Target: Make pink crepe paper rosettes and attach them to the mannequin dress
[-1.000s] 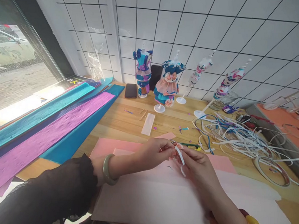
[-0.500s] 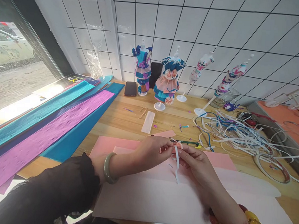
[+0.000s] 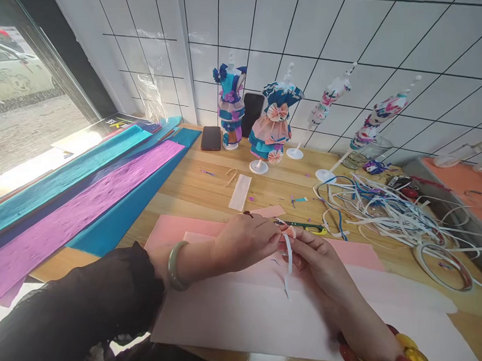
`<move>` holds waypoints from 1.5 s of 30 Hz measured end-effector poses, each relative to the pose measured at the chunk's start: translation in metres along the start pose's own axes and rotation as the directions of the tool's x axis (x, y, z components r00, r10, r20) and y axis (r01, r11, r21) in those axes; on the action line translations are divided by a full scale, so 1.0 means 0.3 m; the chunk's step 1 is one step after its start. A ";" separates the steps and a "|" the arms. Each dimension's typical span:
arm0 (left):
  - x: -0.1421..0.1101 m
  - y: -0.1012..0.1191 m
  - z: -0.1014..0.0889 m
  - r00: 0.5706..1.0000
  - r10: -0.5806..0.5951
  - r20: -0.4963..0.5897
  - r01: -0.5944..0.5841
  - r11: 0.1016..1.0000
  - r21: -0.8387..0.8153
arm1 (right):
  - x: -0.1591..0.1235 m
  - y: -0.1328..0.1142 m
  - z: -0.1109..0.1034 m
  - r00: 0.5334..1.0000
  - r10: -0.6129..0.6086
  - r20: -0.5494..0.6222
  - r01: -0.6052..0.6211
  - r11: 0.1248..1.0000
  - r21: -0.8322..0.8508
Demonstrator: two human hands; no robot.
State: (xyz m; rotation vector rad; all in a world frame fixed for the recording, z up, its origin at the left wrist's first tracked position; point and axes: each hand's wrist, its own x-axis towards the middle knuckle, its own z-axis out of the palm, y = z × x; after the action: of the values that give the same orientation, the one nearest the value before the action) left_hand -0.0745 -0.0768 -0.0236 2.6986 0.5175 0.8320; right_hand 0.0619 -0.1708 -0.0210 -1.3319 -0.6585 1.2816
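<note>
Between my fingertips is a small pleated pink paper bow (image 3: 289,231), partly hidden by my hands. A narrow white strip (image 3: 289,258) hangs down from it, its loose end over the pale paper. My left hand (image 3: 248,237), wearing a jade bangle on the wrist, pinches the bow from the left. On the other side, my right hand (image 3: 320,254) grips it with thumb and fingers. Just behind my hands lies a green and yellow tool (image 3: 307,227), partly covered. Beneath them are a large pale pink sheet (image 3: 234,315) and a deeper pink sheet (image 3: 169,228).
Several dress forms stand at the back, among them one with a ruffled paper dress (image 3: 273,125). A tangle of white strips (image 3: 385,212) and a tape roll (image 3: 442,266) lie to the right. Purple crepe paper (image 3: 102,200) spreads at left; a phone (image 3: 211,138) rests behind.
The white strip has swung from slanting across my right fingers to hanging down longer below the bow. My hands stay together, with slight finger shifts; the view tilts a little.
</note>
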 end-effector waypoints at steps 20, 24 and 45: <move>0.010 0.023 -0.002 0.833 -0.337 0.439 0.541 0.326 -0.775 | 0.011 0.022 -0.014 0.998 -0.021 -0.051 0.023 0.999 0.034; 0.015 0.017 -0.013 0.829 -0.291 0.477 0.556 0.347 -0.755 | 0.013 0.015 -0.024 0.997 -0.051 -0.053 0.048 0.998 -0.044; 0.003 0.005 0.002 0.985 -0.167 -0.045 0.123 0.858 -0.500 | 0.007 0.013 0.006 0.993 -0.046 -0.104 0.037 0.995 -0.094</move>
State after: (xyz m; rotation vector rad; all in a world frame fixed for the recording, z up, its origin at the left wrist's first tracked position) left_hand -0.0731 -0.0780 -0.0231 2.1330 0.4450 0.8991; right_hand 0.0596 -0.1692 -0.0247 -1.4440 -0.6741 1.1504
